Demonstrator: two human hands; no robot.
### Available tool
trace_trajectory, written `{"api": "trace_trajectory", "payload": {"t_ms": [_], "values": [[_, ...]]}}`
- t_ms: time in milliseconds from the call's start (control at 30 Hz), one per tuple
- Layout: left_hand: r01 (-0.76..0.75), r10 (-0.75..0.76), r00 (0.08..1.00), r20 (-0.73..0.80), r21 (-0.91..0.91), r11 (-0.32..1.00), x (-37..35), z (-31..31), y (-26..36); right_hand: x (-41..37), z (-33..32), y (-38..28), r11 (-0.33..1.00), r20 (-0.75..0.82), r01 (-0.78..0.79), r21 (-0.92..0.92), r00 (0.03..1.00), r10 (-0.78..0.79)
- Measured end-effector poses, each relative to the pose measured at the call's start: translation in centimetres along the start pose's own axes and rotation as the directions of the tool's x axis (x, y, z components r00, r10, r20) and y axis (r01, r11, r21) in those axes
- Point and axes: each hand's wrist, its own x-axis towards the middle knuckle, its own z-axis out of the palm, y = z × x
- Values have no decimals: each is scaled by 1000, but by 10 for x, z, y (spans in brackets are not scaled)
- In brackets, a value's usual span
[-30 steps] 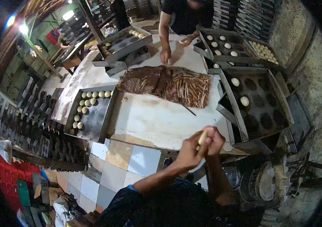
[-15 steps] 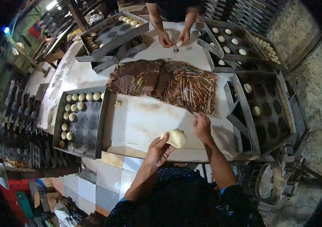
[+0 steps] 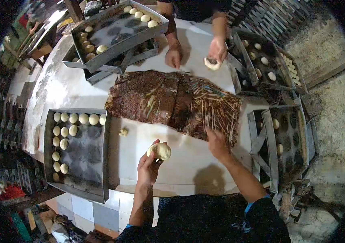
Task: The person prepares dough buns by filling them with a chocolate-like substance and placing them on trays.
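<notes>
Dough (image 3: 162, 151), pale and rounded, is resting in the curled left hand (image 3: 148, 168) near the white tabletop's (image 3: 180, 176) front edge, probably soft, light, best cradled underneath, while the right hand (image 3: 218, 145) is hiding its grip.

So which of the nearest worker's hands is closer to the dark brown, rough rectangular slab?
Right. The right hand is at the near edge of the slab, overlapping it in view; the left hand is farther back, holding a rounded, pale cream piece of dough.
</notes>
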Motion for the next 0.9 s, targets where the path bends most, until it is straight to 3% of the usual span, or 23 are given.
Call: {"api": "trace_trajectory", "payload": {"t_ms": [67, 100, 167, 300, 367, 400, 433, 467, 500, 533, 567, 633, 667, 733, 767, 833, 900], "values": [[15, -15, 1000, -18, 12, 1000, 12, 0, 3, 44, 14, 17, 995, -128, 0, 95, 992, 12], [19, -18, 1000, -25, 29, 999, 16, 0, 4, 61, 15, 23, 995, -116, -13, 100, 993, 25], [51, -50, 998, -33, 31, 998, 25, 0, 5, 82, 13, 28, 995, 66, -14, -102, 998, 21], [10, -9, 999, -34, 49, 999, 40, 3, 12, 81, 27, 57, 993, 175, 55, -100, 984, -37], [23, -21, 999, -47, 43, 999, 52, -1, 8, 88, 19, 74, 945, 106, 263, 196, 952, -287], [21, -19, 998, -53, 40, 999, 59, -2, 5, 87, 12, 74, 915, 127, 109, 388, 977, -170], [42, -40, 998, -41, 46, 998, 67, -1, 0, 85, 2, 76, 919, 124, 87, 384, 982, -145], [24, -21, 998, -66, 48, 999, 73, 0, -4, 84, -5, 78, 850, 376, -157, 503, 925, -51], [0, 5, 995, -95, 52, 999, 79, 1, -9, 83, -10, 78, 733, 609, -405, 547, 793, -17], [-2, 12, 987, -159, 64, 998, 84, 4, -14, 74, -14, 75, 480, 708, -629, 611, 705, 22], [26, -14, 983, -184, 60, 998, 89, 9, -17, 60, -13, 64, 474, 709, -631, 614, 705, 21], [176, -161, 947, -279, 31, 984, 92, 30, -18, 28, -10, 32, 576, 379, -397, 715, 912, 159], [174, -177, 975, -134, -39, 984, 96, 28, -26, 21, -13, 20, 572, 376, -396, 718, 913, 160], [245, -250, 968, -12, -160, 956, 101, 40, -37, 8, -23, -2, 858, 136, -37, 513, 990, -39], [288, -286, 957, 40, -205, 936, 100, 46, -38, -1, -19, -5, 857, 126, -34, 513, 991, -37], [261, -260, 965, 28, -191, 946, 100, 43, -45, -21, 3, -1, 963, -84, 98, 251, 993, -79], [217, -219, 976, 8, -174, 961, 92, 39, -49, -36, 9, 11, 968, -98, 80, 237, 993, -59]]}}
